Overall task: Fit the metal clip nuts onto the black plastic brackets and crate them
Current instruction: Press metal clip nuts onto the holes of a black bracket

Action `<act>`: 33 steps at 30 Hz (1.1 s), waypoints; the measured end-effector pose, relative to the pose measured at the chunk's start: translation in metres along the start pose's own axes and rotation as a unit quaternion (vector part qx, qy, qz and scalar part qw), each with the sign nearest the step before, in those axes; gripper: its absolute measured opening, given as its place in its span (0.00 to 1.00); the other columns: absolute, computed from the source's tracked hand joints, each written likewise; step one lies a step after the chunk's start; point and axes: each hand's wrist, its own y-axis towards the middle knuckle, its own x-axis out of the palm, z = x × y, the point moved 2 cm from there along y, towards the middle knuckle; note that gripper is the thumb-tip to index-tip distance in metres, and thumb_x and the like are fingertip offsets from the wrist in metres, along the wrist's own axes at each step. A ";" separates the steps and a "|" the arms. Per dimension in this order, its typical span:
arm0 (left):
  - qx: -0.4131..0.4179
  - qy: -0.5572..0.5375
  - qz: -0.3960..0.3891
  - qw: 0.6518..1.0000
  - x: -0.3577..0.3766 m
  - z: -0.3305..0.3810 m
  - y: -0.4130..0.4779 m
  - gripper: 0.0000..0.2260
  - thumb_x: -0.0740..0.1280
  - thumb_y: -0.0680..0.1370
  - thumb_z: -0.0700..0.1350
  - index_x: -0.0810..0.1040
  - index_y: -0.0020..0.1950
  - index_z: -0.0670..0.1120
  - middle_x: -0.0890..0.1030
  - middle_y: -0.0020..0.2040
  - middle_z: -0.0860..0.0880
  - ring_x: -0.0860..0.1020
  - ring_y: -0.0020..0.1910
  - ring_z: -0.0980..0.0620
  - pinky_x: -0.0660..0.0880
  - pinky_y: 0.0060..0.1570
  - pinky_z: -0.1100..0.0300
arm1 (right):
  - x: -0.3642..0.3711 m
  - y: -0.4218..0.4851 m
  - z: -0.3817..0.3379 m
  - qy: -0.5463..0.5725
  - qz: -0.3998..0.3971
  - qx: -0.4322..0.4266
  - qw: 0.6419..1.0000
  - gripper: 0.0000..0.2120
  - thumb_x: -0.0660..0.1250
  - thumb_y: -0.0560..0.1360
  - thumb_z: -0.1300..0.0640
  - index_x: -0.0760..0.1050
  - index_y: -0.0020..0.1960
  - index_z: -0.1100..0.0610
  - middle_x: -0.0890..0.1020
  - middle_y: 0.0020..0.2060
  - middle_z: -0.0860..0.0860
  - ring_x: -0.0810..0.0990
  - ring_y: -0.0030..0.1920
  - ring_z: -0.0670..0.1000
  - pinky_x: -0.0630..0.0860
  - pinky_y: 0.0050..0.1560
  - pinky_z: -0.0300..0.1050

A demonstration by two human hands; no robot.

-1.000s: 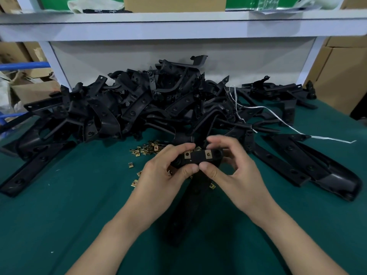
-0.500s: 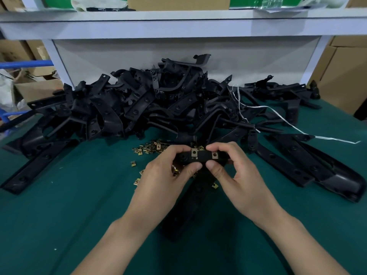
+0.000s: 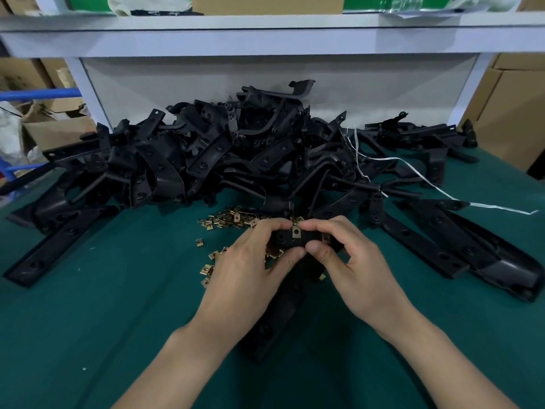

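Both hands grip the top end of one long black plastic bracket point(image 3: 277, 314) that runs down toward me over the green table. My left hand point(image 3: 250, 261) holds its left side between thumb and fingers. My right hand point(image 3: 351, 258) pinches its right side. A brass clip nut point(image 3: 295, 232) sits on the bracket between my fingertips; a second clip nut point(image 3: 326, 238) shows partly under my right fingers. Loose clip nuts point(image 3: 233, 218) lie scattered just behind and left of my hands.
A big heap of black brackets point(image 3: 236, 154) fills the back of the green table point(image 3: 103, 320). Long brackets lie at the left point(image 3: 56, 246) and right point(image 3: 472, 249). A white strap point(image 3: 436, 187) trails right. Cardboard boxes point(image 3: 513, 113) stand beyond the shelf frame point(image 3: 265, 39).
My hands have closed in toward each other on the bracket's end, and my right fingers now cover most of the right clip nut that showed clearly before.
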 end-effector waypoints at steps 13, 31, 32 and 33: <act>-0.011 -0.082 0.003 0.997 0.004 -0.005 0.002 0.11 0.72 0.76 0.56 0.76 0.56 0.63 0.81 0.48 0.69 0.79 0.45 0.67 0.70 0.41 0.76 | 0.001 -0.002 -0.002 0.034 0.008 0.013 0.999 0.11 0.67 0.80 0.51 0.79 0.62 0.42 0.79 0.53 0.45 0.78 0.58 0.49 0.70 0.55 0.30; 0.010 -0.074 -0.001 0.997 0.005 -0.004 0.002 0.15 0.65 0.75 0.64 0.73 0.60 0.65 0.79 0.53 0.70 0.79 0.48 0.67 0.71 0.44 0.75 | 0.003 -0.001 -0.002 0.011 -0.002 0.011 1.000 0.13 0.65 0.82 0.51 0.77 0.63 0.39 0.78 0.53 0.42 0.77 0.59 0.44 0.68 0.57 0.28; 0.012 -0.074 -0.001 0.997 0.005 -0.005 0.002 0.15 0.65 0.75 0.64 0.73 0.60 0.65 0.80 0.53 0.70 0.80 0.48 0.66 0.71 0.44 0.75 | 0.003 -0.001 -0.003 0.012 -0.001 0.011 1.000 0.13 0.65 0.82 0.52 0.77 0.63 0.39 0.78 0.53 0.42 0.77 0.59 0.44 0.68 0.57 0.28; 0.011 -0.075 -0.001 0.997 0.005 -0.005 0.002 0.15 0.64 0.75 0.64 0.73 0.60 0.65 0.80 0.53 0.69 0.80 0.48 0.66 0.72 0.44 0.74 | 0.003 -0.001 -0.003 0.015 -0.001 0.011 1.000 0.12 0.66 0.82 0.52 0.77 0.63 0.39 0.78 0.53 0.42 0.78 0.59 0.44 0.68 0.57 0.28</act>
